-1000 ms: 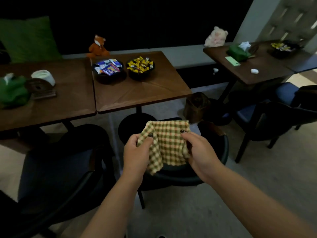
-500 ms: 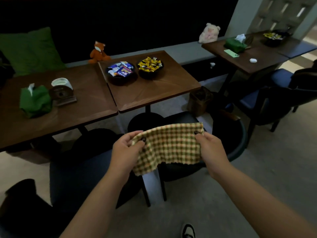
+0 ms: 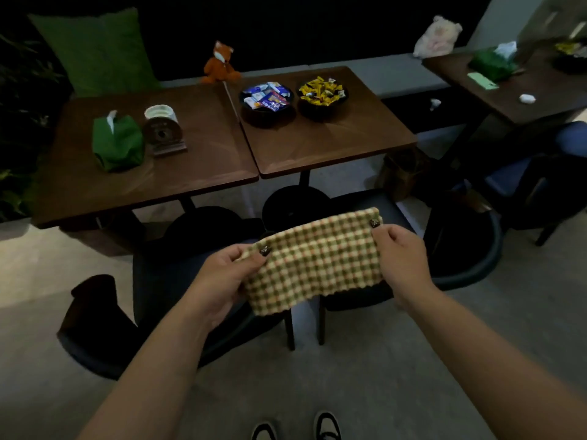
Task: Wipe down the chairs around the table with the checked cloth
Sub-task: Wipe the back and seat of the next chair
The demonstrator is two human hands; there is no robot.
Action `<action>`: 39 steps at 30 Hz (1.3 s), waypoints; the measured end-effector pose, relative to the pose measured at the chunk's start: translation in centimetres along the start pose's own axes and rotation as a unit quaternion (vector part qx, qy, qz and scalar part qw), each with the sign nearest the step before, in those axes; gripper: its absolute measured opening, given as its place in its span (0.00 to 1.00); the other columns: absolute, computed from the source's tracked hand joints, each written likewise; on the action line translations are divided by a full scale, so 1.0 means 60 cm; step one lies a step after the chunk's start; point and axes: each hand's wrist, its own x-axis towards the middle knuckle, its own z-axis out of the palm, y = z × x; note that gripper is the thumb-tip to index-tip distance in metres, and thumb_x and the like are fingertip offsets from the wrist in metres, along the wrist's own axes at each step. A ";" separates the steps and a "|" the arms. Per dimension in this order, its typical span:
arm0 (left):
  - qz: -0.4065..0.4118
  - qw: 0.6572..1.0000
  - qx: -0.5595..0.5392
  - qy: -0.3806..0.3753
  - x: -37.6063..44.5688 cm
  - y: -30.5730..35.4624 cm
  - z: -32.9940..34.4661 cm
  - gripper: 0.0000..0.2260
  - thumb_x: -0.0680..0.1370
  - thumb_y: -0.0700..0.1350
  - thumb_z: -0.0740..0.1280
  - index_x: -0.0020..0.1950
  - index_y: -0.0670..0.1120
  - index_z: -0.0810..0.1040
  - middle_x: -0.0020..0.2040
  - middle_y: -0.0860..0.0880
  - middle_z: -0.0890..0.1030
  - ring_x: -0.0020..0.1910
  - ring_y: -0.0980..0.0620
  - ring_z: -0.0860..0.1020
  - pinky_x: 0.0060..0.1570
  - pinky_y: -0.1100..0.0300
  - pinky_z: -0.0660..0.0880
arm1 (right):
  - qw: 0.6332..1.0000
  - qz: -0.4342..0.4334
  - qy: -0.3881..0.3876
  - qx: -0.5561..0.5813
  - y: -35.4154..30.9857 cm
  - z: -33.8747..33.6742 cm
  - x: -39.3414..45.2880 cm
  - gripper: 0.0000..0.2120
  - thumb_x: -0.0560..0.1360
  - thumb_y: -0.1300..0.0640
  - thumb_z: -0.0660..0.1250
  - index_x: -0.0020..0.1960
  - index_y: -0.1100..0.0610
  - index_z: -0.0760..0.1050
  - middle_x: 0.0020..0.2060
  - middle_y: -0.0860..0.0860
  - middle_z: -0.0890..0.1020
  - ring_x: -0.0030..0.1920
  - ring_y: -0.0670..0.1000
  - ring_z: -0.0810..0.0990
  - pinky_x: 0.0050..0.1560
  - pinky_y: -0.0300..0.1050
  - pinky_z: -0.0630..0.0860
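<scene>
Grey floor (image 3: 397, 376) with two shoe tips (image 3: 327, 427) at the frame's bottom edge. Above it, the left hand (image 3: 222, 277) and right hand (image 3: 401, 258) each pinch an upper corner of the checked cloth (image 3: 314, 262), stretched over two dark chairs (image 3: 470, 249), hard to make out. Beyond, a wooden counter (image 3: 333, 147) carries two snack bowls (image 3: 266, 104).

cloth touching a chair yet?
No, the checked cloth is stretched in the air between the left hand and right hand, above the chairs.

Two chairs (image 3: 152, 300) (image 3: 460, 249) stand before the table (image 3: 333, 147), which carries two bowls (image 3: 266, 106) (image 3: 322, 101) side by side.
</scene>
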 end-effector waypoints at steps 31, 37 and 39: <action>0.041 0.986 -0.152 0.055 -0.001 -0.010 0.014 0.10 0.75 0.43 0.69 0.54 0.42 0.82 0.50 0.46 0.85 0.48 0.51 0.84 0.40 0.59 0.80 | 0.994 -0.004 -0.096 0.043 0.001 -0.039 0.015 0.07 0.79 0.58 0.63 0.48 0.52 0.80 0.43 0.48 0.85 0.45 0.46 0.83 0.43 0.40 0.78; 0.248 0.932 0.135 0.226 -0.011 0.002 0.040 0.07 0.81 0.53 0.61 0.44 0.59 0.74 0.42 0.61 0.80 0.42 0.67 0.77 0.37 0.73 0.71 | 0.990 -0.115 -0.055 0.059 -0.019 -0.026 0.001 0.05 0.79 0.53 0.62 0.48 0.46 0.76 0.41 0.46 0.83 0.41 0.42 0.82 0.36 0.33 0.76; 0.278 0.908 0.184 0.252 -0.005 0.002 0.039 0.08 0.82 0.52 0.60 0.42 0.59 0.71 0.39 0.58 0.78 0.39 0.72 0.74 0.34 0.77 0.67 | 0.988 -0.150 -0.045 0.009 -0.017 -0.019 0.004 0.05 0.79 0.53 0.62 0.46 0.49 0.75 0.36 0.49 0.81 0.35 0.42 0.79 0.31 0.34 0.73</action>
